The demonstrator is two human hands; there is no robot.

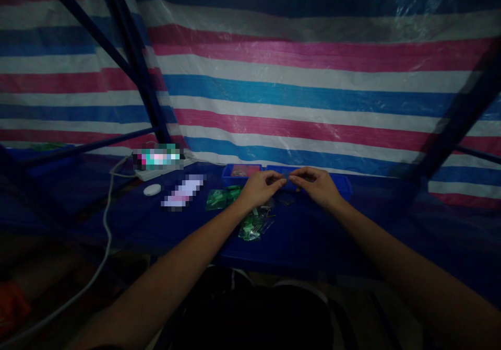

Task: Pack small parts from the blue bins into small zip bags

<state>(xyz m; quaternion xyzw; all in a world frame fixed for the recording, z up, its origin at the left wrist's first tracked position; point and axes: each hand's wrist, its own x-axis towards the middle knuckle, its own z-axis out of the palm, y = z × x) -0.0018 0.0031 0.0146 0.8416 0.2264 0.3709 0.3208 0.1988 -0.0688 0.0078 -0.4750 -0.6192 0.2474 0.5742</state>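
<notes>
Blue plastic trays [240,171] at rear | left hand [260,189], right hand [315,187]: fingers [280,182] curled, tips nearly meeting at small dark piece [287,177], hold unclear in dim light | green packets [250,228] in 2 loose groups outside trays, on blue-covered table [313,240]

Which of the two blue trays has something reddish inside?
The smaller left tray, holding a reddish item; the longer tray beside it sits behind the right hand.

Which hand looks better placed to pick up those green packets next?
Left, probably: the left hand sits closer to the green packets, while the right hand lies farther off, beside the blue tray.
</notes>
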